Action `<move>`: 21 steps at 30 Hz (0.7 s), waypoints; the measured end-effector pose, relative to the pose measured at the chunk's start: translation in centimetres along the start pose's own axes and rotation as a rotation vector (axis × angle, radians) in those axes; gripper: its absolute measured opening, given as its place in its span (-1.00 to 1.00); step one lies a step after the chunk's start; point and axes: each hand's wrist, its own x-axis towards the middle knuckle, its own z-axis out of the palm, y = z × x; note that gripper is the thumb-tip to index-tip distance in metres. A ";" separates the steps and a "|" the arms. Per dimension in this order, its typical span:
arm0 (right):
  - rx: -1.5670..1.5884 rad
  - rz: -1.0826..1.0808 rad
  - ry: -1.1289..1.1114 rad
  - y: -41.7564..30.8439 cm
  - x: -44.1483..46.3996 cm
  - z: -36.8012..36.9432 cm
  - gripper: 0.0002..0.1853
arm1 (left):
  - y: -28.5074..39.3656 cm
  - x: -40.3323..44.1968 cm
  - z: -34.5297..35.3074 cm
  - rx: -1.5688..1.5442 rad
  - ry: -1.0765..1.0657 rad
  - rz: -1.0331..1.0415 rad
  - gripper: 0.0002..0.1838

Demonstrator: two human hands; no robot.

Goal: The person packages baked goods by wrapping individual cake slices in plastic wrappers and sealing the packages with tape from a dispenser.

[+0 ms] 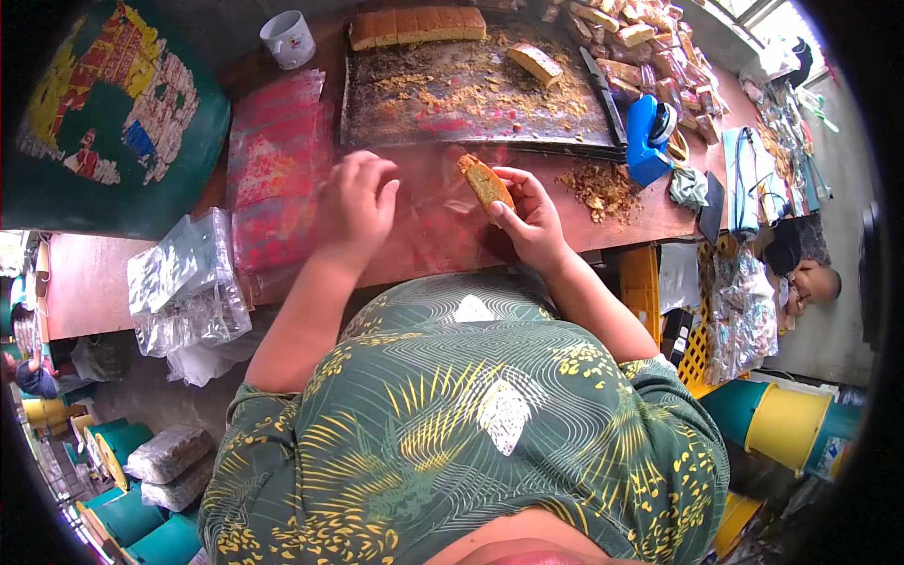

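Note:
My right hand (535, 221) pinches a slice of cake (486, 185) with a browned crust between thumb and fingers, just in front of the baking tray. To its left, my left hand (358, 209) hovers over the table, slightly blurred, with thumb and fingers apart and nothing visible in it. Beyond both hands lies the dark baking tray (424, 122), strewn with crumbs. A row of sliced cake (416, 26) sits at the tray's back left, and one loose slice (535, 64) lies farther right. A knife (601, 89) rests along the tray's right edge.
Wrapped slices (659, 56) are heaped at the back right. A blue tape dispenser (648, 141) stands beside crumbs (603, 193). On the left are a white mug (287, 40), a red-stained plastic sheet (276, 169), clear plastic bags (184, 282) and a large green bin (113, 122).

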 end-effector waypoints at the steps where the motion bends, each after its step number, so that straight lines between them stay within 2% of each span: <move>1: 0.014 0.006 0.003 0.0 0.0 0.0 -0.50 | -0.8 0.0 0.0 0.038 0.026 -0.010 -0.69; 3: 0.045 0.021 0.004 -0.2 0.0 0.3 -0.50 | -2.0 0.0 -0.2 0.119 0.081 -0.037 -0.60; 4: 0.040 0.024 -0.004 -0.2 0.0 0.3 -0.49 | -2.3 0.0 -0.5 0.161 -0.030 -0.077 -0.57; 7: 0.018 0.019 -0.025 0.0 0.1 0.1 -0.49 | -3.2 1.2 -0.8 0.166 -0.068 -0.051 -0.67; 8: 0.009 0.008 -0.027 0.3 0.1 -0.1 -0.49 | -3.4 1.8 -1.0 0.166 -0.042 -0.048 -0.79; 11: -0.037 -0.006 -0.023 0.4 0.0 -0.1 -0.49 | -4.9 3.0 -1.6 0.201 0.131 0.160 -0.86; 14: -0.043 0.005 -0.020 0.0 -0.1 0.1 -0.49 | -5.9 3.8 -5.3 0.325 0.308 0.194 -0.86; 16: -0.058 0.002 -0.015 -0.2 -0.1 0.2 -0.49 | -8.4 3.3 -7.6 0.335 0.297 -0.047 -0.78; 19: -0.090 -0.001 -0.015 -0.2 0.0 0.2 -0.50 | -11.0 2.4 -10.8 0.558 0.126 -0.356 -0.69; 21: -0.072 0.021 -0.023 -0.2 0.1 0.2 -0.50 | -10.8 1.6 -11.0 0.588 -0.049 -0.503 -0.62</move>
